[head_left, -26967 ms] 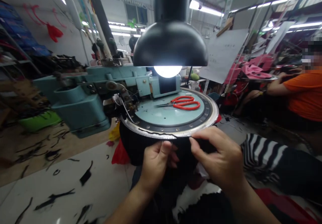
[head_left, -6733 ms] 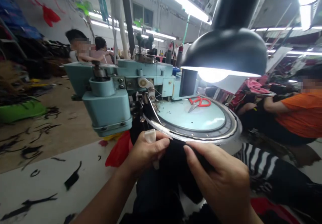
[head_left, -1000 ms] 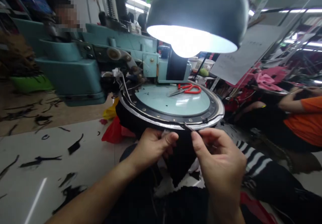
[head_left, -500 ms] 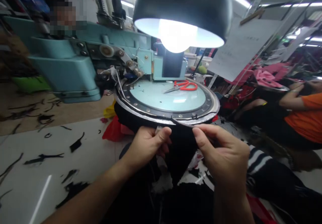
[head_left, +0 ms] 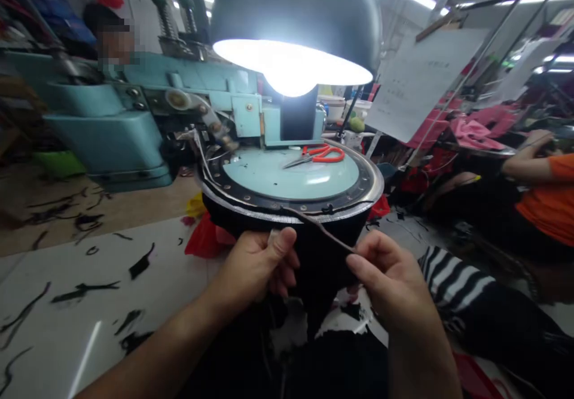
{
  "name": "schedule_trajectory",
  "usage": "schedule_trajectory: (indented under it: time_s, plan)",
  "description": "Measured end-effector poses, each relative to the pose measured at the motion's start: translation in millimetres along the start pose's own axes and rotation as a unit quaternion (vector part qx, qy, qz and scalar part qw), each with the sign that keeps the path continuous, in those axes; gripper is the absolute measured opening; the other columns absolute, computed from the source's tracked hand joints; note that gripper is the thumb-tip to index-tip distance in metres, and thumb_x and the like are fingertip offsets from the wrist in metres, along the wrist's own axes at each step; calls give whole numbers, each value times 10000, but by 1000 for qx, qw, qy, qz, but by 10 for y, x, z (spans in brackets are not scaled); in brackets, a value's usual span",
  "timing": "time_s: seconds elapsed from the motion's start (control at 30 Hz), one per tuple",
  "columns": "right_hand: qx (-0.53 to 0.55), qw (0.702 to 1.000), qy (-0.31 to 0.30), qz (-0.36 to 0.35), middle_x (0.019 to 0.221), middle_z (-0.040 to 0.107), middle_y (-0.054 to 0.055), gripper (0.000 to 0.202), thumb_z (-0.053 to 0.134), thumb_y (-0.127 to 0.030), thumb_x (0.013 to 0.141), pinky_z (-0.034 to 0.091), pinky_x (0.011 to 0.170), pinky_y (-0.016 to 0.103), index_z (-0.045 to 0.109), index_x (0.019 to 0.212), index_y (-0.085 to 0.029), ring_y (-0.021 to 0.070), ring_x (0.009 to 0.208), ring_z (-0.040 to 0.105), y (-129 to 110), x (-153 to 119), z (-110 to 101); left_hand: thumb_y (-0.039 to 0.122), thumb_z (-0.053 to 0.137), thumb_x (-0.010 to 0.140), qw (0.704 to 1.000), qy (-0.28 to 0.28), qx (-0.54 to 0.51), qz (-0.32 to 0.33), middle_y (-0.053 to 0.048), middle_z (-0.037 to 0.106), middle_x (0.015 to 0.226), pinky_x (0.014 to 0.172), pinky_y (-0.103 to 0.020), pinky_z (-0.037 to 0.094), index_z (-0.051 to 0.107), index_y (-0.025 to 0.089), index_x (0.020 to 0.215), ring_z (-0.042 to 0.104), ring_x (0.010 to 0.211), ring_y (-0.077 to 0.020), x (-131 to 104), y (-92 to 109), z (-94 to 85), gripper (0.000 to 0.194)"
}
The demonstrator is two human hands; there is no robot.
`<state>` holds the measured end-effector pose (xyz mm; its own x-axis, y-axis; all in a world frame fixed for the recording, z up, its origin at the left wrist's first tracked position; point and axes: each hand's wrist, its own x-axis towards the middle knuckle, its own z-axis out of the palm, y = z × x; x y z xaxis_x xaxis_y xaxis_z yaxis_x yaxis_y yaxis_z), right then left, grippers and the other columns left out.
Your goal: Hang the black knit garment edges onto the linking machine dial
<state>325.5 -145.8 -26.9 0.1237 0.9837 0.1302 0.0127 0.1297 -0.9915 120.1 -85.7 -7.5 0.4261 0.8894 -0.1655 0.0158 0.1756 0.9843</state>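
Observation:
Black fabric (head_left: 318, 261) hangs from the needle ring (head_left: 264, 215) of a round teal machine. My right hand (head_left: 385, 267) pinches the end of a thin dark strip (head_left: 329, 234), which stretches up and left to the ring's front edge. Below the front of the ring, my left hand (head_left: 264, 261) is closed, thumb on top, with a small pale piece showing by the thumb; what it grips is mostly hidden. Red-handled scissors (head_left: 325, 152) lie on the teal plate (head_left: 291, 177) inside the ring.
A bright lamp (head_left: 296, 22) hangs low over the ring. The teal machine head (head_left: 105, 142) stands at left. Dark scraps (head_left: 141, 264) litter the floor. Striped cloth (head_left: 461, 279) is at right, near a person in an orange shirt (head_left: 549, 201). Another person's head shows behind the machine.
My right hand has moved down and slightly right, and more of the dark strip now shows, pulled away from the ring. My left hand stays closed in nearly the same place. The view has shifted slightly.

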Motion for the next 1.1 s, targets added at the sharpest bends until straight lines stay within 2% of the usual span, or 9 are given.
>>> schedule_trajectory:
  time_s: [0.1, 0.17, 0.23, 0.3, 0.53, 0.67, 0.9, 1.03, 1.1]
  plan:
    - [-125, 986, 52, -96, 579, 598, -21, 179, 754, -317, 789, 437, 453, 200, 683, 722, -168, 107, 494, 541, -246, 50, 58, 791, 636, 692, 1000, 1, -29, -7, -29, 605, 457, 374, -172, 427, 632, 128, 609, 549, 369, -104, -67, -7, 46, 669]
    - [-156, 967, 125, -160, 626, 657, -11, 98, 748, -277, 789, 482, 521, 214, 736, 758, -184, 124, 552, 592, -358, 84, 97, 789, 641, 690, 1000, 3, -29, -2, -29, 608, 461, 379, -173, 427, 636, 126, 612, 552, 372, -103, -71, -24, 80, 667]
    - [-162, 956, 161, -187, 677, 696, -12, 54, 746, -256, 792, 507, 561, 214, 752, 802, -203, 131, 597, 631, -397, 109, 112, 783, 654, 683, 1000, 22, -14, 14, -29, 611, 466, 385, -178, 434, 641, 124, 620, 556, 375, -106, -48, -38, 106, 662]
    - [-165, 957, 152, -186, 686, 705, -14, 57, 743, -256, 799, 516, 564, 209, 750, 822, -205, 129, 600, 643, -387, 129, 107, 777, 653, 690, 999, 43, -2, 30, -28, 612, 469, 391, -184, 438, 641, 126, 626, 561, 380, -110, -22, -43, 121, 655]
    - [-138, 965, 135, -176, 674, 691, -7, 99, 732, -277, 811, 534, 567, 216, 716, 809, -179, 133, 594, 646, -348, 158, 127, 790, 641, 688, 998, 54, -11, 42, -25, 610, 465, 388, -184, 436, 634, 129, 628, 556, 374, -108, 3, -51, 170, 663]
    - [-119, 971, 125, -168, 660, 680, -15, 106, 723, -278, 818, 515, 547, 198, 695, 793, -179, 122, 587, 635, -366, 159, 190, 771, 623, 728, 998, 27, -17, 49, -27, 617, 478, 394, -173, 433, 636, 127, 642, 568, 390, -104, -7, -55, 216, 651]
    - [-96, 976, 122, -151, 633, 660, -13, 142, 723, -309, 815, 489, 518, 201, 679, 782, -178, 124, 559, 614, -410, 169, 276, 775, 610, 735, 998, 31, -6, 60, -32, 612, 481, 378, -185, 421, 631, 128, 650, 567, 389, -115, 12, -40, 264, 653]
    - [-165, 964, 154, -139, 676, 655, 8, 155, 733, -326, 781, 489, 562, 229, 692, 757, -179, 144, 607, 603, -199, 195, 228, 796, 648, 672, 996, 56, -2, 73, -25, 596, 468, 390, -192, 436, 622, 125, 632, 552, 377, -108, 97, -56, 263, 673]
    - [-156, 975, 113, -108, 676, 643, 17, 189, 736, -350, 767, 484, 576, 238, 683, 728, -172, 149, 617, 593, -39, 190, 189, 810, 640, 664, 996, 56, 5, 70, -27, 595, 469, 391, -194, 437, 622, 123, 633, 550, 375, -109, 97, -76, 239, 688]
